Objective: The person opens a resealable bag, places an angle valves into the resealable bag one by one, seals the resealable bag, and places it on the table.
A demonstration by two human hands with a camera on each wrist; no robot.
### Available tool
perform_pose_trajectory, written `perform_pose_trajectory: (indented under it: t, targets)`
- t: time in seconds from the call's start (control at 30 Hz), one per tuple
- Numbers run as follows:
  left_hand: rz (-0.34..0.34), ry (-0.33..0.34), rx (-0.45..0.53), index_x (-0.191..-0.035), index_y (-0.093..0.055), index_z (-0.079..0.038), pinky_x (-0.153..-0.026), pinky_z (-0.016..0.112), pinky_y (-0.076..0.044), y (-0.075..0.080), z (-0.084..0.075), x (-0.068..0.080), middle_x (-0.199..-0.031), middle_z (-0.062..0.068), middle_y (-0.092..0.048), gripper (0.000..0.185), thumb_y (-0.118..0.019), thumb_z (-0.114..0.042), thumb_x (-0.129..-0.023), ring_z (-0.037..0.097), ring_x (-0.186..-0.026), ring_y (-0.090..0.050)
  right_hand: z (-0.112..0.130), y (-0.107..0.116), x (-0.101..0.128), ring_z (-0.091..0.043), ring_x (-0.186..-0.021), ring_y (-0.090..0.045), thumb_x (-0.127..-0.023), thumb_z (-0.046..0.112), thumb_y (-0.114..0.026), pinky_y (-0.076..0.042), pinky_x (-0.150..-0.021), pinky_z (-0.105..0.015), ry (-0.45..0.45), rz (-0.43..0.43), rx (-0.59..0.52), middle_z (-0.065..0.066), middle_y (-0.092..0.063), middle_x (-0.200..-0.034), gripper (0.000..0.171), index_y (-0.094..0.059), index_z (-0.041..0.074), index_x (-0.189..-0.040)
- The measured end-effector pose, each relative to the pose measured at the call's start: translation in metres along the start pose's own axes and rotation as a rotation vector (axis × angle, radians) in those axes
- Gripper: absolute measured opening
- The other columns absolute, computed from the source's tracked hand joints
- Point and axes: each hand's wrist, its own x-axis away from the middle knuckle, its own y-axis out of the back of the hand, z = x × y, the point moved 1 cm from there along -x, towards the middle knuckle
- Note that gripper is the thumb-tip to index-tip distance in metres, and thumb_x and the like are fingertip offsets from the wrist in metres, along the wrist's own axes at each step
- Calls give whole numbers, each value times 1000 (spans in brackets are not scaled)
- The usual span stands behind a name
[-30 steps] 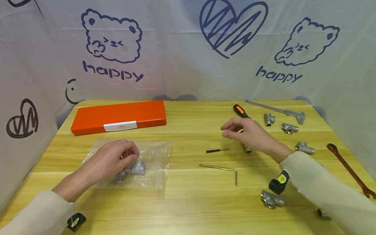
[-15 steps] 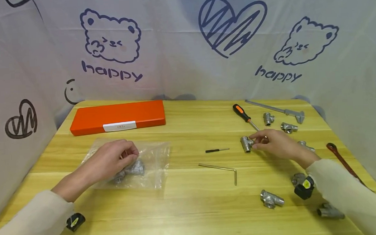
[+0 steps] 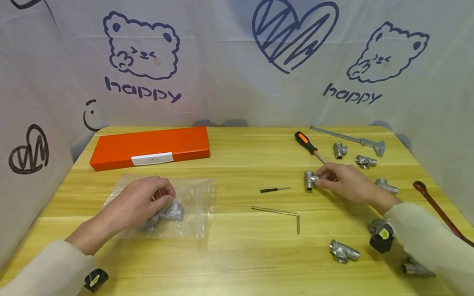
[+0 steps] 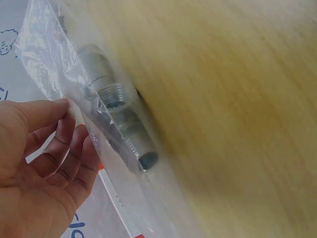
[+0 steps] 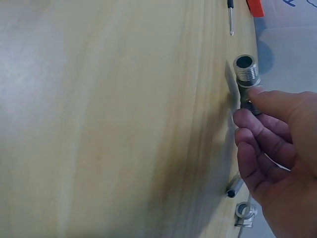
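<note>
My left hand (image 3: 144, 199) pinches the film of a clear plastic bag (image 3: 201, 204) between thumb and index finger. Inside that bag lie metal threaded pipe fittings (image 4: 126, 121), partly covered by the hand in the head view. Farther right, my right hand (image 3: 347, 182) grips a silver pipe tee (image 3: 308, 181) by its side branch, using thumb and fingertips. The right wrist view shows the tee's threaded end (image 5: 246, 69) pointing away from the fingers. Just behind this hand lies a screwdriver (image 3: 306, 143) with an orange and black handle.
An orange box (image 3: 151, 146) sits at the back left. A small black screwdriver (image 3: 269, 190) and a hex key (image 3: 277, 211) lie mid-table. Several more tees, such as one tee (image 3: 343, 251) in front, a caliper (image 3: 350, 139) and a red-brown wrench (image 3: 440, 212) are at the right.
My right hand has moved right and toward me onto the tee, which it now grips and has turned slightly. The left hand stays on the bag.
</note>
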Motion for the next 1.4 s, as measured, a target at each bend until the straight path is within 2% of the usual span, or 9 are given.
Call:
perform_pose_trajectory:
  t: [0.13,0.3,0.57,0.77,1.03,1.23,1.4]
  targets:
    - [-1,3,4,-104,-77,-14,-75,34,-52,1,-1,0,-91,-7,-70,5,-73,-18,-105,9,-81,-60,10,3,-4,-18,-97,-71,-107,25,-72,-58,-85,-35,9,-27,-20,-6,-78,-107,31,-71,2,-128]
    - [1,7,6,-104,-77,-15,-75,34,-52,1,-1,1,-91,-7,-70,4,-74,-17,-105,9,-81,-60,39,-2,-15,-20,-99,-72,-108,25,-71,-59,-90,-39,44,-21,-59,-6,-78,-108,31,-70,2,-129]
    - [1,7,14,-105,-77,-16,-76,35,-53,2,-2,1,-92,-7,-71,4,-73,-15,-105,10,-82,-60,99,-29,-38,-15,-95,-72,-106,22,-74,-59,-88,-37,176,30,-106,-3,-79,-105,26,-73,5,-125]
    - [-3,1,10,-105,-77,-16,-76,35,-53,3,-2,1,-92,-6,-71,4,-73,-14,-105,10,-83,-61,144,-56,-46,-9,-92,-69,-106,24,-74,-59,-85,-31,271,93,-139,0,-78,-103,26,-73,6,-125]
    - [-6,4,10,-104,-77,-14,-76,34,-53,3,-2,1,-91,-6,-71,4,-74,-15,-104,10,-82,-60,192,-93,-55,-8,-91,-67,-105,27,-76,-56,-82,-24,248,139,-231,0,-77,-103,29,-73,7,-125]
    - [-13,1,9,-104,-77,-13,-75,33,-53,4,-2,2,-90,-6,-71,5,-74,-16,-105,10,-82,-61,213,-114,-62,-6,-86,-65,-103,26,-78,-53,-79,-22,218,143,-272,1,-78,-99,26,-74,7,-122]
    - [-15,-1,13,-103,-77,-13,-75,33,-52,4,-3,1,-91,-6,-71,5,-74,-16,-104,10,-82,-61,225,-127,-69,-5,-80,-61,-102,26,-80,-49,-75,-21,205,128,-264,3,-74,-92,19,-74,10,-111]
